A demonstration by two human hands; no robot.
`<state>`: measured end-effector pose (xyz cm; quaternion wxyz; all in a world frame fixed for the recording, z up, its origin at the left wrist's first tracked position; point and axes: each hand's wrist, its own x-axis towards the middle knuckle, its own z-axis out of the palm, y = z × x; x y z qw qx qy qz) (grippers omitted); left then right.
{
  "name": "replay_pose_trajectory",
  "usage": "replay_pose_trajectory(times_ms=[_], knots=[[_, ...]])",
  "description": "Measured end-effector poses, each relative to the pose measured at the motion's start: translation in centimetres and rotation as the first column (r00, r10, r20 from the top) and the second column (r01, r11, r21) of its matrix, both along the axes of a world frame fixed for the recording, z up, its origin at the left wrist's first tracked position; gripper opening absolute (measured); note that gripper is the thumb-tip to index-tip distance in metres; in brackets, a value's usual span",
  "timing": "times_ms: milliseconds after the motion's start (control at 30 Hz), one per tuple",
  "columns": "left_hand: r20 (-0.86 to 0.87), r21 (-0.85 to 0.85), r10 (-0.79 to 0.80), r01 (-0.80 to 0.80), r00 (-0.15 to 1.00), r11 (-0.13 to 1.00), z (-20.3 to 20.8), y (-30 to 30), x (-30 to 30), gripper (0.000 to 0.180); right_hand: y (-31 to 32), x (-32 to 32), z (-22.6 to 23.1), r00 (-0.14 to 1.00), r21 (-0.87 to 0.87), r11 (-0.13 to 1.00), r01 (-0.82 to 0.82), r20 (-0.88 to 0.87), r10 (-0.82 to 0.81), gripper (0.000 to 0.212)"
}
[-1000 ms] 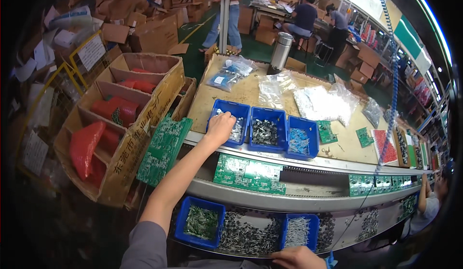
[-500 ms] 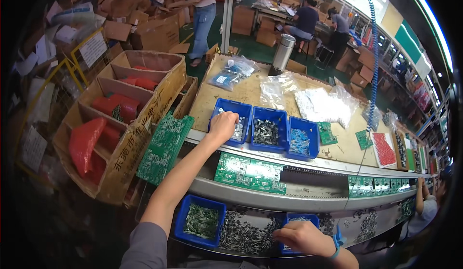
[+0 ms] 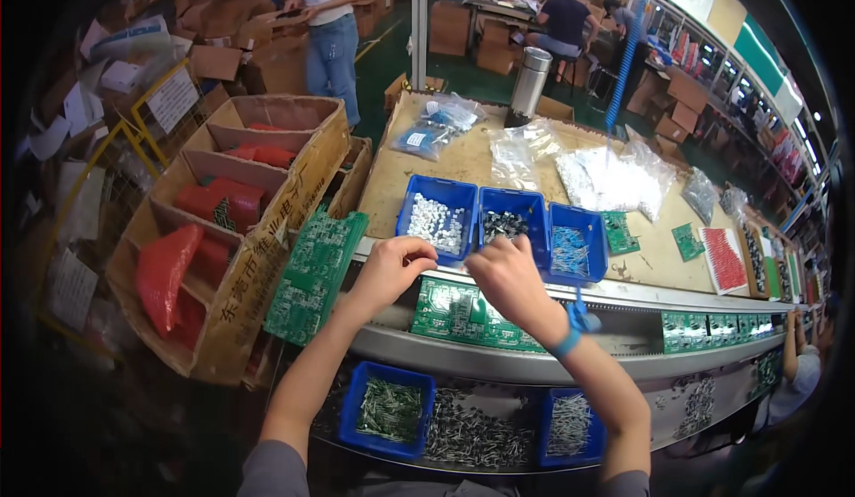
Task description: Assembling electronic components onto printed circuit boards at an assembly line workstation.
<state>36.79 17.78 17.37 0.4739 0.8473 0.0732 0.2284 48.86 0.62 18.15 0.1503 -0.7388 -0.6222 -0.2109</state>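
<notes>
My left hand [image 3: 394,270] hovers just in front of the blue bin of white parts [image 3: 435,221], its thumb and fingertips drawn together. Whatever it pinches is too small to make out. Beside it, my right hand [image 3: 512,283] is closed too, fingertips pinched, in front of the blue bin of dark parts [image 3: 510,219]; what they hold is hidden. A blue wrist strap [image 3: 574,329] circles my right wrist. Below both hands lies a green circuit board [image 3: 459,312] on the conveyor rail. A third blue bin [image 3: 574,243] holds blue leaded components.
Nearer me are a blue bin of thin wire-legged parts [image 3: 389,408], loose dark components [image 3: 476,435] and another blue bin [image 3: 572,430]. At left stand stacked green boards [image 3: 316,270] and a divided carton [image 3: 254,248]. A steel flask [image 3: 529,87] and plastic bags [image 3: 614,181] stand behind.
My left hand has come out of the white-parts bin toward me. My right hand has risen from the near right bin to above the circuit board, beside my left.
</notes>
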Motion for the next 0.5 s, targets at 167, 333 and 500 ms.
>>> replay_pose_trajectory(times_ms=[167, 333, 500], knots=[[-0.106, -0.020, -0.020, 0.018, 0.994, 1.000, -0.5, 0.6, -0.9, 0.010, 7.6, 1.8, -3.0, 0.991, -0.005, 0.996, 0.090, 0.099, -0.089, 0.008], [-0.105, -0.071, -0.038, 0.031, 0.994, 0.997, -1.5, 0.9, -0.8, 0.012, 11.7, 1.6, -5.8, 0.960, -0.155, 0.947, 0.280, 0.070, -0.272, 0.010], [-0.171, -0.012, -0.082, 0.081, 0.982, 0.997, -1.7, 1.3, -0.7, 0.013, 12.2, 1.0, -5.2, 0.936, -0.185, 0.919, 0.347, 0.013, -0.351, 0.008]])
